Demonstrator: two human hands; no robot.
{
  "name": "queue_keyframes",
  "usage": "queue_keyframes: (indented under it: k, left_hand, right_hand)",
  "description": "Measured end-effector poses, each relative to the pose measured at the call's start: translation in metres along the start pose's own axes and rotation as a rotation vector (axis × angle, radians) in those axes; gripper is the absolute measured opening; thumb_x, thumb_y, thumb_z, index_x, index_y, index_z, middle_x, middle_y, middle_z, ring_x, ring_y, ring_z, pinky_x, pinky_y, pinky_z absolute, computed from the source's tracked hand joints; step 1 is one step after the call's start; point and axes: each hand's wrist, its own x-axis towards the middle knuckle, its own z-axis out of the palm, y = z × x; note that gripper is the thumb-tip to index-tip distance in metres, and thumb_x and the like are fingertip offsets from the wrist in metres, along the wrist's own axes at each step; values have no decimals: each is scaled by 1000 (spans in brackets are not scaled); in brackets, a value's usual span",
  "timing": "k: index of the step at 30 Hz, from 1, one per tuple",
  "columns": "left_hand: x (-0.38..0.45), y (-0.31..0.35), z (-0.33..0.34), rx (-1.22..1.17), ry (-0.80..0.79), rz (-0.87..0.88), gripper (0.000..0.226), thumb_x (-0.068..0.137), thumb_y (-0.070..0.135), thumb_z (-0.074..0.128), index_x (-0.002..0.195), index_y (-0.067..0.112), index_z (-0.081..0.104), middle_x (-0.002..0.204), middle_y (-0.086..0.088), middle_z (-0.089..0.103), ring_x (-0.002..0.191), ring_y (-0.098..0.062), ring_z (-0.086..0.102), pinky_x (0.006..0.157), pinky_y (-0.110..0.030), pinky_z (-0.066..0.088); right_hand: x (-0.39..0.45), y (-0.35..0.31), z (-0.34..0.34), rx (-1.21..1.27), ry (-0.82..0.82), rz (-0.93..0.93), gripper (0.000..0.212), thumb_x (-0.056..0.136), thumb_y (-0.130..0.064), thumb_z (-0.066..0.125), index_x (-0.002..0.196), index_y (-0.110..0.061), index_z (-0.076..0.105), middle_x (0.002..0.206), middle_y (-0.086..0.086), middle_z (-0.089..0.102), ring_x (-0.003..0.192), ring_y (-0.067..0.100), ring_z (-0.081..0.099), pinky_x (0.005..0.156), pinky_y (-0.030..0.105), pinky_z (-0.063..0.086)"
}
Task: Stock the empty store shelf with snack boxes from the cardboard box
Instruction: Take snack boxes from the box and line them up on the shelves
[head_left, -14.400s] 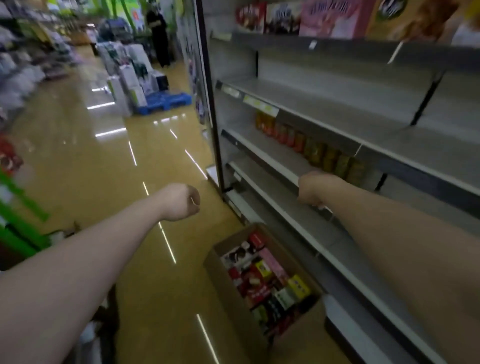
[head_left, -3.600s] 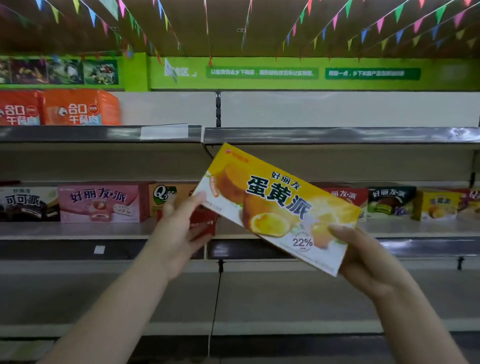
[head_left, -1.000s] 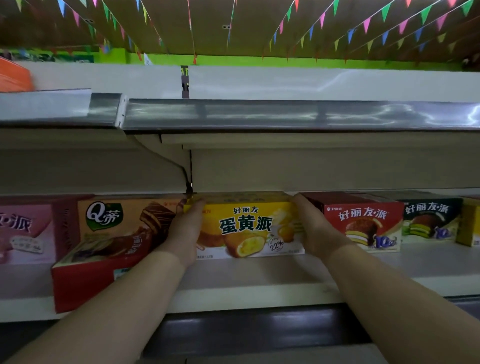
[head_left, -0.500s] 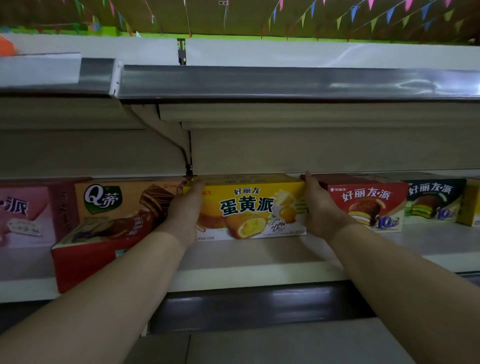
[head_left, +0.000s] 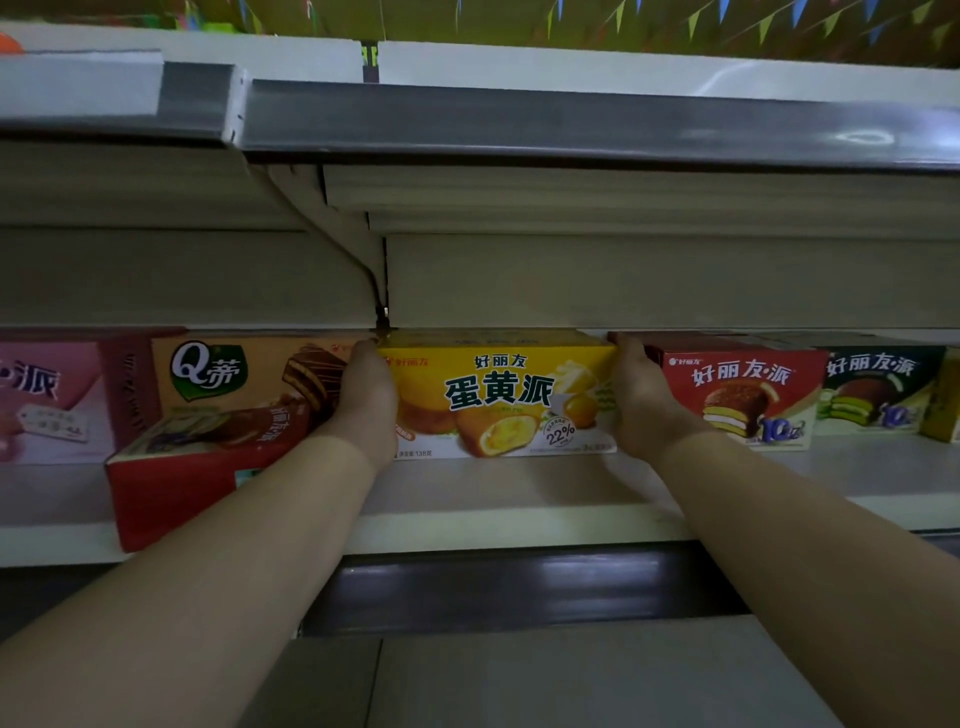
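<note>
On the pale metal store shelf (head_left: 519, 525), towards its far wall, a long yellow cardboard snack box (head_left: 498, 395) stands upright on its long edge, face forward. It sits between an orange snack box (head_left: 234, 374) on the left and a red snack box (head_left: 737, 389) on the right. The person's left hand (head_left: 366, 400) and right hand (head_left: 641, 400) clasp its two short ends, fingers reaching back along them. To finish well, I would push evenly with both hands until its face lines up with the neighbours, then draw the hands straight back. A red box (head_left: 208, 467) leaning nearer on the left could be knocked by the forearm.
</note>
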Motion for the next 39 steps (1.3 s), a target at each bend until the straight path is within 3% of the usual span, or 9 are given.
queue_keyframes:
  k: [7, 13, 16, 19, 24, 28, 32, 36, 39]
  left_hand:
    - [0, 2, -2, 44, -6, 12, 44, 101, 45, 29, 69, 24, 51, 74, -2, 63, 79, -24, 61, 95, -41, 48]
    - [-2, 1, -3, 60, -10, 44, 50, 102, 49, 27, 67, 23, 50, 74, -2, 62, 73, -23, 60, 91, -40, 48]
    - [1, 3, -4, 159, 70, 92, 54, 94, 55, 34, 111, 11, 60, 108, -12, 66, 95, -31, 62, 96, -46, 47]
    - [-6, 4, -2, 419, 260, 417, 53, 99, 42, 43, 141, 8, 40, 136, -15, 48, 127, -32, 44, 109, -44, 34]
    - [-38, -2, 10, 910, 223, 1077, 48, 87, 31, 43, 126, 7, 55, 126, -17, 52, 122, -35, 41, 103, -45, 27]
    - [-60, 2, 11, 1312, 45, 1044, 44, 88, 34, 39, 124, 14, 55, 126, -10, 51, 124, -29, 37, 108, -49, 20]
    - [-82, 14, 3, 1906, -137, 1154, 49, 91, 22, 52, 139, 19, 42, 144, -10, 35, 139, -29, 22, 111, -66, -4]
    - [-115, 37, -30, 1862, -8, 1269, 45, 77, 33, 69, 119, 18, 62, 131, -12, 55, 125, -31, 47, 110, -67, 11]
    - [-120, 62, -68, 1892, 152, 903, 59, 91, 52, 47, 142, 25, 36, 151, -8, 32, 138, -31, 29, 111, -59, 15]
  right_hand:
    - [-5, -2, 1, -46, -22, -19, 55, 102, -40, 27, 74, -7, 61, 71, 16, 66, 62, 29, 60, 83, 43, 51]
    - [-9, -2, 1, -113, -6, -39, 59, 101, -51, 24, 87, -10, 62, 96, 17, 70, 92, 31, 66, 94, 44, 51]
    - [-9, -5, 7, -203, 61, -110, 58, 103, -50, 18, 88, -8, 56, 89, 19, 60, 86, 32, 62, 88, 47, 51]
    - [-10, -6, 11, -279, 140, -305, 54, 103, -46, 27, 128, -2, 46, 112, 21, 59, 107, 35, 59, 92, 42, 47]
    - [-23, -5, 23, -507, 58, -623, 80, 85, -61, 39, 147, -16, 17, 117, 17, 59, 116, 31, 54, 100, 43, 44]
    - [-41, -12, 23, -971, 117, -870, 56, 90, -19, 55, 140, 0, 40, 153, 21, 31, 144, 35, 23, 119, 50, 14]
    - [-56, -10, 30, -1031, 92, -1098, 54, 80, -10, 62, 130, 6, 49, 149, 34, 26, 139, 49, 26, 114, 56, 26]
    - [-74, -19, 48, -1103, -62, -1239, 57, 76, -15, 53, 129, 3, 48, 148, 35, 26, 134, 52, 31, 108, 58, 33]
    - [-96, -36, 71, -1220, -156, -1187, 61, 79, -15, 59, 136, -2, 44, 156, 24, 18, 141, 42, 20, 114, 51, 28]
